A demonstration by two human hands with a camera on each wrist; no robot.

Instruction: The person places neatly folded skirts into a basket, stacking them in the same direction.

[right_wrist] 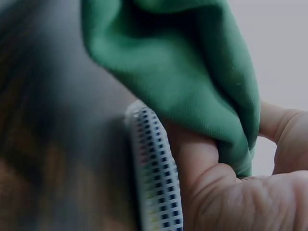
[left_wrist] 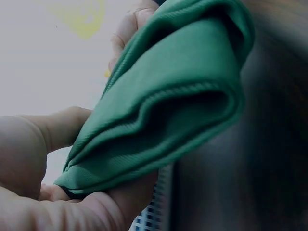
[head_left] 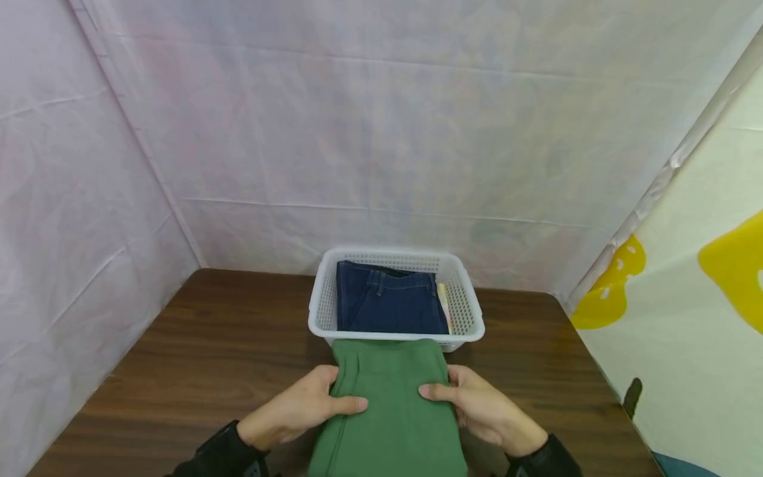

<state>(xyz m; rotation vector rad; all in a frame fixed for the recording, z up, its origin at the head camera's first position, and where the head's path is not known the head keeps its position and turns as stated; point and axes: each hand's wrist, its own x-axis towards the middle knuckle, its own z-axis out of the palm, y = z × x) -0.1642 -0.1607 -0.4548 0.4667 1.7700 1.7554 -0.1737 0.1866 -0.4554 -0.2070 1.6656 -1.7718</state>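
A folded green garment (head_left: 390, 414) hangs between both hands in front of the basket, its far edge at the basket's near rim. My left hand (head_left: 304, 404) grips its left side, thumb on top and fingers underneath. On the opposite side my right hand (head_left: 485, 407) pinches it the same way. Layered folds of the green cloth (left_wrist: 168, 96) show in the left wrist view, above the table. From the right wrist, the cloth (right_wrist: 183, 72) is seen held between thumb and fingers, beside the basket wall (right_wrist: 156, 168).
A white perforated plastic basket (head_left: 473, 324) stands at the table's back. Folded dark blue jeans (head_left: 390, 301) lie in it, with a pale yellowish item (head_left: 444, 308) at their right. The brown wooden table (head_left: 238, 344) ends against white fabric walls (head_left: 381, 132).
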